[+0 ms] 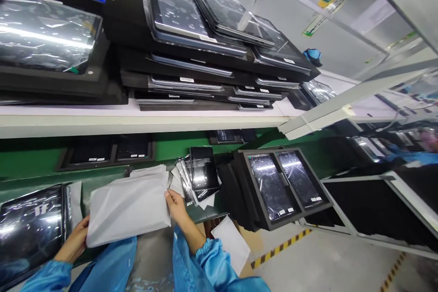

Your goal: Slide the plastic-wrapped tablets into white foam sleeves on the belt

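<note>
The white packet [128, 212] lies between my two hands, over the green table [97, 180]; the fingers of my left hand [77, 237] hold its left edge, and those of my right hand [176, 205] pinch narrowly its right edge. It looks flat, matt and lightly wrinkled, and I cannot tell what is inside.
</note>
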`<action>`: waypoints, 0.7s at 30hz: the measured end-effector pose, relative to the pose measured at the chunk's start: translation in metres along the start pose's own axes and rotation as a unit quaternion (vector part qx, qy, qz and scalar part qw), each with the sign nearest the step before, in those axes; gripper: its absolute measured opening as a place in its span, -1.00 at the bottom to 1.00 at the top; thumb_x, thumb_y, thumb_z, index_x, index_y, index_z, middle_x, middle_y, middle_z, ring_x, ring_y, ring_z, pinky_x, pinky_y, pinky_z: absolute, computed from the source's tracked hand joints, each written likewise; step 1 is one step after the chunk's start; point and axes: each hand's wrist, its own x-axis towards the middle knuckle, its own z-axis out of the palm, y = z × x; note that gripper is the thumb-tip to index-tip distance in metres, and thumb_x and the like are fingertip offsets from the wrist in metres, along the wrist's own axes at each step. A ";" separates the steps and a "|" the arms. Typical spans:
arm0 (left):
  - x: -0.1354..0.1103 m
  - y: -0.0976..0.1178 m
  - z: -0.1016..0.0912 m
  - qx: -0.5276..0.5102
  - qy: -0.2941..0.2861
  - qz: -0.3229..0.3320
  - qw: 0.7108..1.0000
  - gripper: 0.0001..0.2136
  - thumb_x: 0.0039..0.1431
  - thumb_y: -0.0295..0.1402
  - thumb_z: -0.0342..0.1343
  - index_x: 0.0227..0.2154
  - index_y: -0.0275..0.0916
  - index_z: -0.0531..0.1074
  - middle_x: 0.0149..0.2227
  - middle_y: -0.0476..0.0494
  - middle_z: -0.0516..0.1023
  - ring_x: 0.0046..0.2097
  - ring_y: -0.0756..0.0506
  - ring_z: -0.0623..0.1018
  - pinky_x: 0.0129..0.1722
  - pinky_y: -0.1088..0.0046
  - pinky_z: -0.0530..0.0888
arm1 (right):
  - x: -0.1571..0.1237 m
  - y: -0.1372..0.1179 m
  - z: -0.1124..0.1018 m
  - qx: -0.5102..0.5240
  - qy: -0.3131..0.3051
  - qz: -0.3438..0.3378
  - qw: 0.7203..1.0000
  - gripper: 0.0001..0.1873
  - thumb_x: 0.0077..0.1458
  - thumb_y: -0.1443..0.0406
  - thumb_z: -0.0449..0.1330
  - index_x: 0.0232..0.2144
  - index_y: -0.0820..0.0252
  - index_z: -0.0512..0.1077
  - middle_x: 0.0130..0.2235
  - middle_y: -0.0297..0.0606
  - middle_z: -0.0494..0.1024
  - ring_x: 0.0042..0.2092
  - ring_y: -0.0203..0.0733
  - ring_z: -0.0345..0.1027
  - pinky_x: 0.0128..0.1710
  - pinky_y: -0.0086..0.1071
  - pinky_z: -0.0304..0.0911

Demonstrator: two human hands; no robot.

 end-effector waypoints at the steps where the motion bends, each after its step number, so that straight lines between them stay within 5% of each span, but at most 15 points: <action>1: -0.004 0.001 -0.012 -0.018 -0.013 0.016 1.000 -0.67 -0.46 -0.19 0.24 -0.50 -0.13 0.39 -0.37 0.02 0.63 0.01 -0.37 0.51 -0.04 0.23 0.49 | -0.001 -0.003 0.005 -0.019 0.010 -0.007 1.000 -0.56 0.17 -0.04 0.06 -0.42 0.19 0.45 -0.49 -0.38 0.33 -0.40 -0.27 0.17 -0.34 -0.40 0.16; 4: -0.026 0.010 -0.041 0.044 0.043 0.138 0.989 -0.70 -0.47 -0.26 0.19 -0.49 -0.06 0.38 -0.14 0.08 0.62 0.20 -0.34 0.37 0.26 0.20 0.22 | -0.002 -0.008 0.023 -0.061 0.071 -0.013 0.996 -0.59 0.17 -0.01 0.03 -0.44 0.17 0.42 -0.46 -0.34 0.35 -0.36 -0.23 0.20 -0.30 -0.38 0.18; 7: -0.063 0.030 -0.047 0.082 0.095 0.202 0.971 -0.56 -0.42 -0.23 0.18 -0.30 0.00 0.41 -0.02 0.07 0.54 0.22 -0.32 0.35 0.30 0.19 0.17 | -0.003 -0.009 0.039 -0.053 0.107 -0.001 0.993 -0.60 0.14 -0.01 0.02 -0.44 0.15 0.40 -0.42 -0.31 0.40 -0.30 -0.18 0.25 -0.25 -0.36 0.22; 10: -0.097 0.051 -0.038 -0.003 0.106 0.138 0.985 -0.37 -0.41 -0.14 0.26 -0.09 0.03 0.34 0.01 0.01 0.53 0.17 -0.33 0.40 0.20 0.15 0.31 | -0.005 -0.009 0.050 -0.024 0.127 0.016 0.991 -0.61 0.12 -0.01 0.03 -0.45 0.15 0.40 -0.41 -0.30 0.42 -0.29 -0.17 0.27 -0.21 -0.36 0.23; 13: -0.107 0.063 -0.036 -0.130 0.090 0.022 0.987 -0.17 -0.43 -0.10 0.31 0.08 0.09 0.23 -0.06 0.03 0.60 0.02 -0.32 0.53 -0.10 0.19 0.53 | -0.008 -0.007 0.059 0.000 0.145 0.033 0.989 -0.61 0.10 -0.01 0.05 -0.43 0.16 0.43 -0.38 -0.28 0.45 -0.26 -0.16 0.28 -0.19 -0.35 0.24; 16: -0.096 0.057 -0.048 -0.147 0.047 -0.067 0.986 -0.20 -0.55 -0.08 0.38 -0.03 -0.05 0.39 -0.19 0.00 0.65 -0.07 -0.33 0.57 -0.27 0.29 0.55 | -0.010 -0.006 0.067 0.005 0.147 0.035 0.989 -0.61 0.08 -0.01 0.06 -0.44 0.18 0.43 -0.39 -0.28 0.45 -0.27 -0.17 0.28 -0.20 -0.36 0.23; 21: -0.086 0.047 -0.072 -0.119 -0.059 -0.101 0.986 -0.33 -0.67 -0.17 0.46 -0.25 -0.12 0.57 -0.22 -0.01 0.68 -0.01 -0.37 0.53 -0.25 0.30 0.56 | -0.011 -0.009 0.072 -0.019 0.126 0.019 0.992 -0.66 0.10 0.04 0.03 -0.49 0.16 0.34 -0.47 -0.36 0.34 -0.34 -0.22 0.21 -0.28 -0.39 0.16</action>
